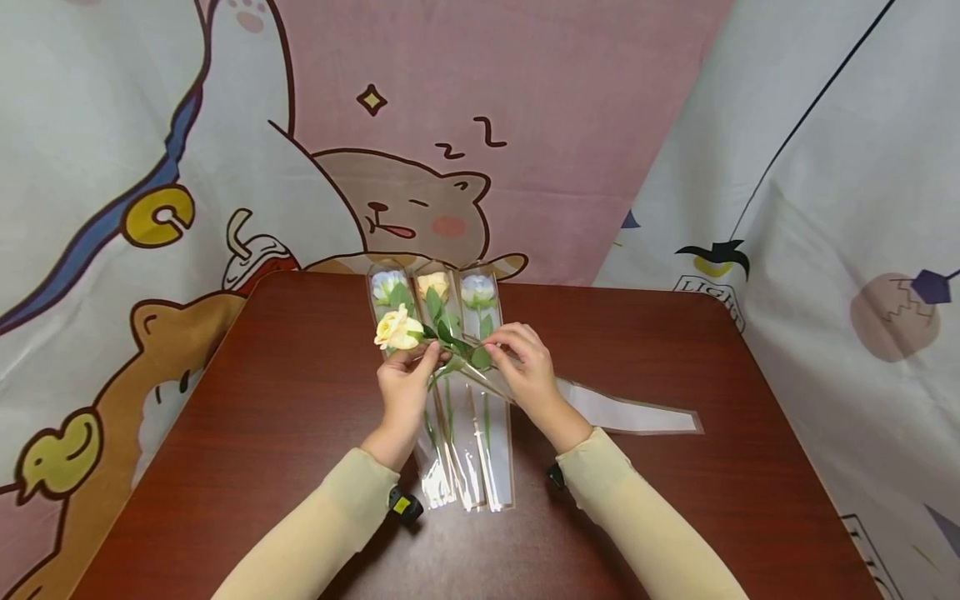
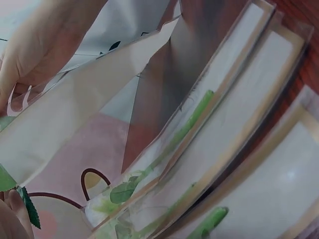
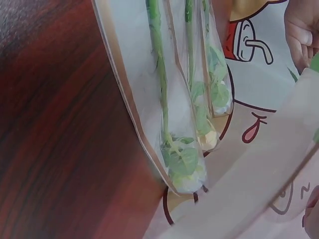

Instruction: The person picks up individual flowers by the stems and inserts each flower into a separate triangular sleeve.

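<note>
My left hand (image 1: pixel 405 387) pinches a pale yellow artificial rose (image 1: pixel 397 327) by its stem, just under the bloom. The bloom points left, and its green leaves (image 1: pixel 461 346) spread toward my right hand (image 1: pixel 531 367). With thumb and forefinger, my right hand pinches the mouth of a clear flower sleeve with a white panel (image 1: pixel 637 408). The sleeve slants away under the right wrist, its narrow end to the right. In the left wrist view the raised sleeve (image 2: pixel 89 104) runs from the right fingers, and the stem's lower part is hidden.
Three sleeved flowers lie side by side beneath my hands: a left blue-white one (image 1: pixel 388 287), a middle peach one (image 1: pixel 433 287) and a right blue-white one (image 1: pixel 477 292). They rest on a dark red-brown table (image 1: pixel 285 417). A printed cloth (image 1: pixel 562 125) hangs behind it.
</note>
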